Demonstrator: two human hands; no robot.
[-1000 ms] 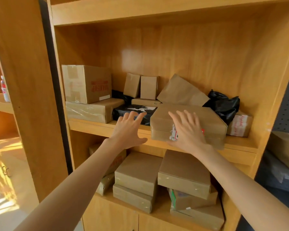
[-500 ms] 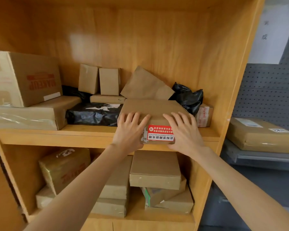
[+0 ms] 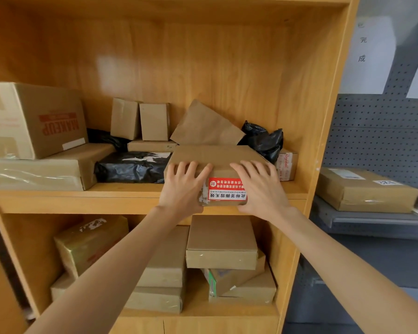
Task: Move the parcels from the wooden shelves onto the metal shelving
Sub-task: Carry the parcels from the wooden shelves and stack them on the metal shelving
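Gripping a flat brown parcel (image 3: 212, 160) at the front edge of the upper wooden shelf (image 3: 77, 203), left hand (image 3: 182, 189) on its near left corner, right hand (image 3: 261, 189) on its near right. Fingers (image 3: 191, 168) of both hands spread on top and bent over the front edge; thumbs hidden underneath, so a full pinch cannot be told for sure. Parcel resting flat on the shelf, its red and white label (image 3: 227, 191) facing out between the hands.

Likely trouble from here:
- Dragging the parcel out and catching the black bag (image 3: 130, 167) touching its left side, or the small taped box (image 3: 286, 165) just beside its right, pulling either off the ledge.
- Losing the brown paper bag (image 3: 205, 126) leaning just behind, possibly tipping forward once its support goes.
- Slipping on the smooth tape-wrapped surface with such a shallow hold at the front only; a far end dropping on clearing the shelf.
- Swinging right toward the metal shelving (image 3: 372, 220) and clipping the wooden upright (image 3: 323, 165) in between, or bumping the parcel already there (image 3: 364, 189).
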